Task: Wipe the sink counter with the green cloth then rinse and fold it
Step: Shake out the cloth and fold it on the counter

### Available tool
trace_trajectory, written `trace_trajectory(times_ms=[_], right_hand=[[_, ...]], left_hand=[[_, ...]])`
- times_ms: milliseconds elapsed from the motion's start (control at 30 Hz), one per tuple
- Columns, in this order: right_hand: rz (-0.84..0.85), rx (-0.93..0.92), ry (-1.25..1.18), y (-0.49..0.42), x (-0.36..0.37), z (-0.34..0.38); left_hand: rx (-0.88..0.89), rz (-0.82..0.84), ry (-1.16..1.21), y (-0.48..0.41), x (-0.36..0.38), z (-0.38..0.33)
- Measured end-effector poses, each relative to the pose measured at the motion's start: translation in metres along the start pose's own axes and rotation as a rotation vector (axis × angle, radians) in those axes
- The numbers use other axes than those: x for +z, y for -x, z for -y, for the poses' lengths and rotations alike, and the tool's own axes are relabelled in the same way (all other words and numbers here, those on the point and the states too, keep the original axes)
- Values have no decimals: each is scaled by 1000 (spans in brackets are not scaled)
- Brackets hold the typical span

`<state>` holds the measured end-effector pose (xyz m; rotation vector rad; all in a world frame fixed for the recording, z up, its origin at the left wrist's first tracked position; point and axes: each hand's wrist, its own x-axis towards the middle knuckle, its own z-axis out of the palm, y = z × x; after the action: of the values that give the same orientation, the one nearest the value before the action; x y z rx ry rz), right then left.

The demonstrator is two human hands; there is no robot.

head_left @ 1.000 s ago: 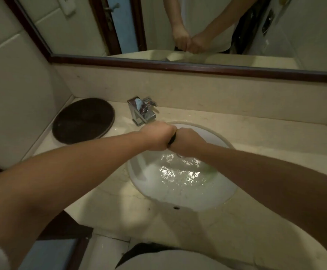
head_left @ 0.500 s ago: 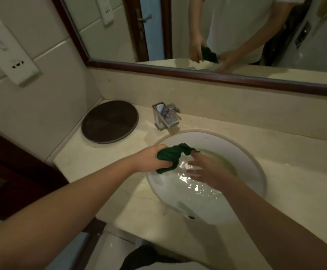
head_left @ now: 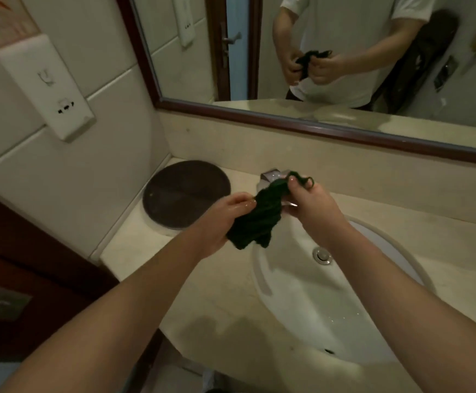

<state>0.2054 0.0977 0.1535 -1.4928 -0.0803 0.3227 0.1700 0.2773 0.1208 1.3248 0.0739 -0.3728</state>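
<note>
The dark green cloth (head_left: 262,217) hangs crumpled and wet between both hands, above the left rim of the white sink basin (head_left: 296,302). My left hand (head_left: 225,219) grips its lower left part. My right hand (head_left: 310,202) pinches its upper end between thumb and fingers. The beige counter (head_left: 202,302) runs around the basin. The chrome tap (head_left: 269,177) is mostly hidden behind the cloth.
A dark round disc (head_left: 185,192) lies on the counter's back left corner by the tiled wall. A framed mirror (head_left: 316,52) spans the back wall and reflects the person and the cloth. The drain (head_left: 322,255) shows in the basin. A white socket panel (head_left: 52,89) is on the left wall.
The cloth was squeezed in both fists over the water, then held by the left hand alone. Now both hands hold it, raised higher and to the left, and the view has shifted.
</note>
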Motion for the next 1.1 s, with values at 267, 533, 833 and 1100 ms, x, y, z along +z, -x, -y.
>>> trace_trajectory(times_ms=[267, 533, 833, 1100], right_hand=[[-236, 4, -198, -23, 37, 18], [-137, -248, 152, -26, 43, 40], [-33, -247, 341, -16, 50, 62], [142, -184, 270, -9, 52, 91]], left_hand=[[146, -186, -102, 11, -78, -60], [43, -208, -529, 16, -100, -110], [19, -49, -126, 11, -84, -117], [57, -228, -711, 0, -61, -109]])
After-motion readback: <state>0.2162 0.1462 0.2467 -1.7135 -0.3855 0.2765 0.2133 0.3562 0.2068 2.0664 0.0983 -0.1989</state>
